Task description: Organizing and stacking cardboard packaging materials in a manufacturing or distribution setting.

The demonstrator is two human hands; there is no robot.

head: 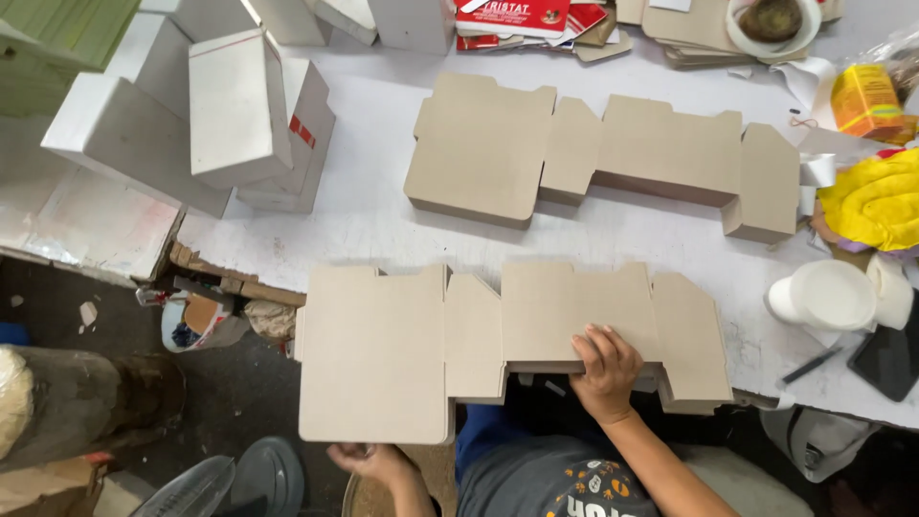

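Far left: stack of folded white boxes (pixel 230 110) piled on the white table (pixel 373 220), several leaning on one another at the table's left end.

Near edge, centre-left: a stack of flat die-cut brown cardboard blanks (pixel 402 345), lying flat and overhanging the table's front edge toward the person. Left hand (pixel 369 461) is under the stack's lower left corner, fingers curled at the bottom edge; grip mostly hidden by the card, so cannot tell how far it is closed.

Right hand (pixel 605 369) rests palm down on the same stack, right of centre, fingers spread flat on the top sheet and thumb hooked over the front edge — pressing, not clamped round anything.

Further back, centre: second stack of the same brown blanks (pixel 479 148), flat on the table, well apart from the held stack.

Back edge: red and white printed packets (pixel 522 19).

Right: roll of white tape (pixel 828 295) near the table's front, yellow cloth (pixel 876 196) behind it, small orange packet (pixel 864 96) beyond, dark flat phone (pixel 888 356) at the far right edge
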